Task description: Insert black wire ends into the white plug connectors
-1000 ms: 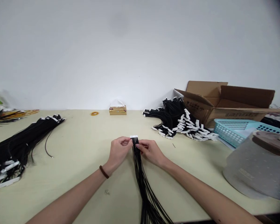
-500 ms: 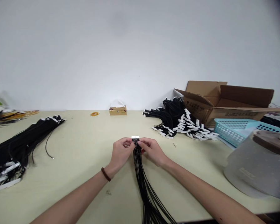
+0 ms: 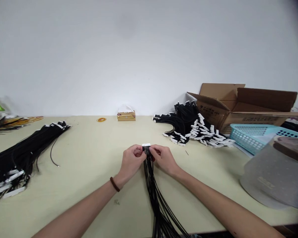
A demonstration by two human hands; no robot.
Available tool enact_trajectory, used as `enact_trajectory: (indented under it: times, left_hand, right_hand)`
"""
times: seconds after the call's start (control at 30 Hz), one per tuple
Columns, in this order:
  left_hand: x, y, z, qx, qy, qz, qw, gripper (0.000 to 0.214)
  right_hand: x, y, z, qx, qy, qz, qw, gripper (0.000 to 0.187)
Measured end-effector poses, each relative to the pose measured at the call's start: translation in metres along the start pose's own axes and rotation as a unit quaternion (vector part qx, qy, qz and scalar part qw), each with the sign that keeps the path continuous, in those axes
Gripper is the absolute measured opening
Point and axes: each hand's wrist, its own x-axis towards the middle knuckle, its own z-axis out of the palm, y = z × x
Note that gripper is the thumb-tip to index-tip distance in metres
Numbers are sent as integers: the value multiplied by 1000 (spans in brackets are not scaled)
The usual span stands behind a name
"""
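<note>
Between my two hands is a wire harness (image 3: 151, 185), a bundle of thin black wires with a white connector (image 3: 146, 145) at its far end. My left hand (image 3: 134, 159) pinches the wires just below the connector from the left side. From the right, my right hand (image 3: 163, 158) grips the same spot, its thumb on the wires. Both hands are closed, and their thumbs almost meet on the bundle. The wires fan out toward me and run past the table's near edge. The fingers beneath the bundle are hidden.
A pile of black harnesses (image 3: 183, 122) with white connectors lies at the back right, beside an open cardboard box (image 3: 223, 120) and a blue basket (image 3: 248, 134). A greyish container (image 3: 270, 178) stands at right. More harnesses (image 3: 27, 145) lie left; a tissue box (image 3: 126, 116) and rubber bands (image 3: 101, 119) sit behind.
The view has shifted slightly. Both hands still grip the harness below its connector, with the thumbs and fingers only slightly moved.
</note>
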Motion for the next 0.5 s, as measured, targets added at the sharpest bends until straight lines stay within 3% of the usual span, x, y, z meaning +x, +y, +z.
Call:
enact_trajectory:
  times: [0.37, 0.5]
  left_hand:
    - [1, -3, 0, -5, 2, 4, 1000, 17]
    - [2, -4, 0, -66, -7, -3, 998, 18]
  right_hand:
    - [-1, -4, -1, 8, -13, 18, 1000, 18]
    - [-1, -6, -2, 31, -39, 18, 999, 21]
